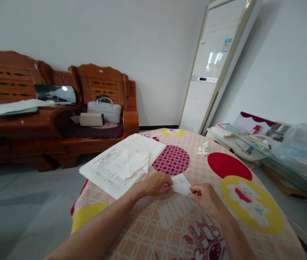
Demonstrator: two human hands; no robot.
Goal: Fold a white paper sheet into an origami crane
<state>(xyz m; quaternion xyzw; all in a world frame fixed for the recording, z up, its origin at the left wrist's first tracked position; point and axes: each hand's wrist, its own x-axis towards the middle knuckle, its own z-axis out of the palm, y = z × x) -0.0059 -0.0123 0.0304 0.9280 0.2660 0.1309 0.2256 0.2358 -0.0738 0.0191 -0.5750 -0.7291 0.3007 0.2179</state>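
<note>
A small piece of white paper point(180, 183) is held low over the patterned tablecloth, between my two hands. My left hand point(157, 183) pinches its left edge, fingers curled. On the opposite edge, my right hand point(203, 195) grips the lower right corner between thumb and fingers. Left of my hands lies a stack of printed sheets point(110, 166). Smaller white paper pieces point(131, 162) rest on top of that stack. Farther back on the cloth sits a folded white paper figure point(202, 149) with pointed ends.
The round table wears a patterned tablecloth point(142, 220). At right, a glass-topped stand point(291, 169) holds papers and a clear plastic bag point(299, 144). A tall air conditioner point(199, 97) stands behind. Wooden chairs point(130, 119) on the left carry a grey bag point(110, 110).
</note>
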